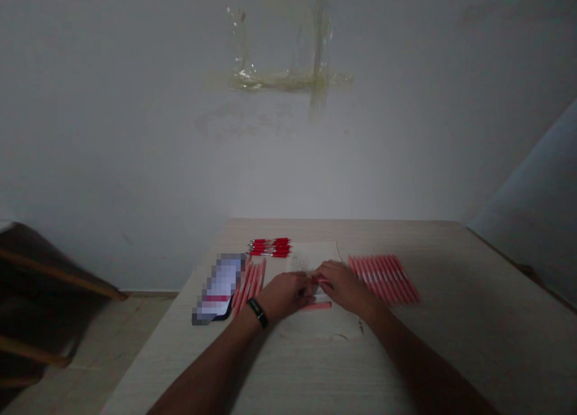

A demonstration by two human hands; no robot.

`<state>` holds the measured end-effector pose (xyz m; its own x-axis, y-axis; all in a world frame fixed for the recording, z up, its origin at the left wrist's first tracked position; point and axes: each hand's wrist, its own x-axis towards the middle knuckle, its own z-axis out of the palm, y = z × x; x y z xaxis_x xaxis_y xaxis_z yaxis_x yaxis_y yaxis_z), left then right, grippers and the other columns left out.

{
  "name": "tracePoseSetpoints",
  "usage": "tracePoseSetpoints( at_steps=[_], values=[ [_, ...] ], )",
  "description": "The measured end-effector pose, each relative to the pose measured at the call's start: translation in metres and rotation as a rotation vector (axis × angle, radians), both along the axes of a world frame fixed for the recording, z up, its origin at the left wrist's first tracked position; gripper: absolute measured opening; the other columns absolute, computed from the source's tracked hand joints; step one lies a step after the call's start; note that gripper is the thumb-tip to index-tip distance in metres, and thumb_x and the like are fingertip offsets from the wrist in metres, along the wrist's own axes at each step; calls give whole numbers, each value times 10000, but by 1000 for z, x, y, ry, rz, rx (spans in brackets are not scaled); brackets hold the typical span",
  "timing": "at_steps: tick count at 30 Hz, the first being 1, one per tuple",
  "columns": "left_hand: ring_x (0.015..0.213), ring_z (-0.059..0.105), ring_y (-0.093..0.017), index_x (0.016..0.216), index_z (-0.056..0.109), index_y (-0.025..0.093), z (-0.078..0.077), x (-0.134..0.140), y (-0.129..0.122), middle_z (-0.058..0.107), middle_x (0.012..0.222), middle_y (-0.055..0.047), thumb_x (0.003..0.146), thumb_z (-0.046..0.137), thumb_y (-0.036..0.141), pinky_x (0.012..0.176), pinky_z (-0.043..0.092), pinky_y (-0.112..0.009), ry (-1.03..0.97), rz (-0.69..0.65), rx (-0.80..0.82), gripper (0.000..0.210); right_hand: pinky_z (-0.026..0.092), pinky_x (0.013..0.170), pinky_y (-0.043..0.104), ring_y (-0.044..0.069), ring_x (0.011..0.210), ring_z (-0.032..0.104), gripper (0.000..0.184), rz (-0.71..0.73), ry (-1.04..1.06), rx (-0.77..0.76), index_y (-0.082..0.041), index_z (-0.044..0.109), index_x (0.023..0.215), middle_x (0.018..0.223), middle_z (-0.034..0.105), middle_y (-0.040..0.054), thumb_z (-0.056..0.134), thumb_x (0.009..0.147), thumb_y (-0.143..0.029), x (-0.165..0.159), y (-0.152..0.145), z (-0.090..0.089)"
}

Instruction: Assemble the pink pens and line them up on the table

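My left hand [288, 292], with a dark band [258, 312] on the wrist, is closed near the middle of the table. Its fingertips meet those of my right hand [340, 281], which is also closed. Between them shows part of a slim pink pen [321, 278]; the fingers hide the rest. Just below the hands, another pink stick-shaped piece [318, 305] lies flat on a pale sheet [311, 328]. To the right is a neat row of pink pens [383, 278] lying side by side. A looser bunch of pink pens [250, 286] lies left of my left hand.
Several red pens [270, 247] are stacked toward the back left of the table [216, 367]. A phone [219, 289] with a blurred-out screen lies at the left. The wall [288, 169] stands behind the table, and dark wooden furniture [40, 295] is at far left.
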<state>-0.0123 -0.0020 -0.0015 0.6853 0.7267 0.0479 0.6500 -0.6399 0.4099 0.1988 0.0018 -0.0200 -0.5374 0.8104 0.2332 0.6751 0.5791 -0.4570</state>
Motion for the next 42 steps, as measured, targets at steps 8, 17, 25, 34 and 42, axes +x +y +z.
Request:
tracePoseSetpoints(
  at_steps=[8,17,25,34,42],
  values=[
    [754,608,-160,872,665,202,3,1,-3,669,879,-34,861,653,385,648,384,-235,-19,-52,-8,184,415,912,328,196,1016,557,162,-9,27,46,-195,666,1033,1008,649,51,596,898,-139,9,-1,3],
    [826,634,-180,815,661,213,4,3,-6,688,891,-21,787,720,302,694,412,-250,47,-123,-46,110,424,900,329,185,973,577,109,-40,11,70,-193,675,996,981,657,47,584,935,-202,15,-3,11],
    [780,601,-161,862,621,192,9,1,-5,667,878,-27,845,640,317,655,387,-240,-47,-2,-7,128,410,910,327,182,973,574,101,-56,25,80,-191,676,965,963,655,41,583,947,-227,16,-4,14],
    [784,572,-159,942,634,197,19,-2,-2,646,893,-28,850,588,237,662,385,-239,-112,124,6,110,418,850,294,181,932,580,103,63,15,33,-196,659,951,946,644,40,611,920,-282,20,-8,18],
    [777,568,-149,884,614,201,15,-1,-5,604,912,-15,771,620,173,673,383,-229,-88,-79,-14,116,381,748,271,186,862,592,90,145,-161,-79,-234,691,884,902,670,8,721,801,-252,19,-15,17]
  ],
)
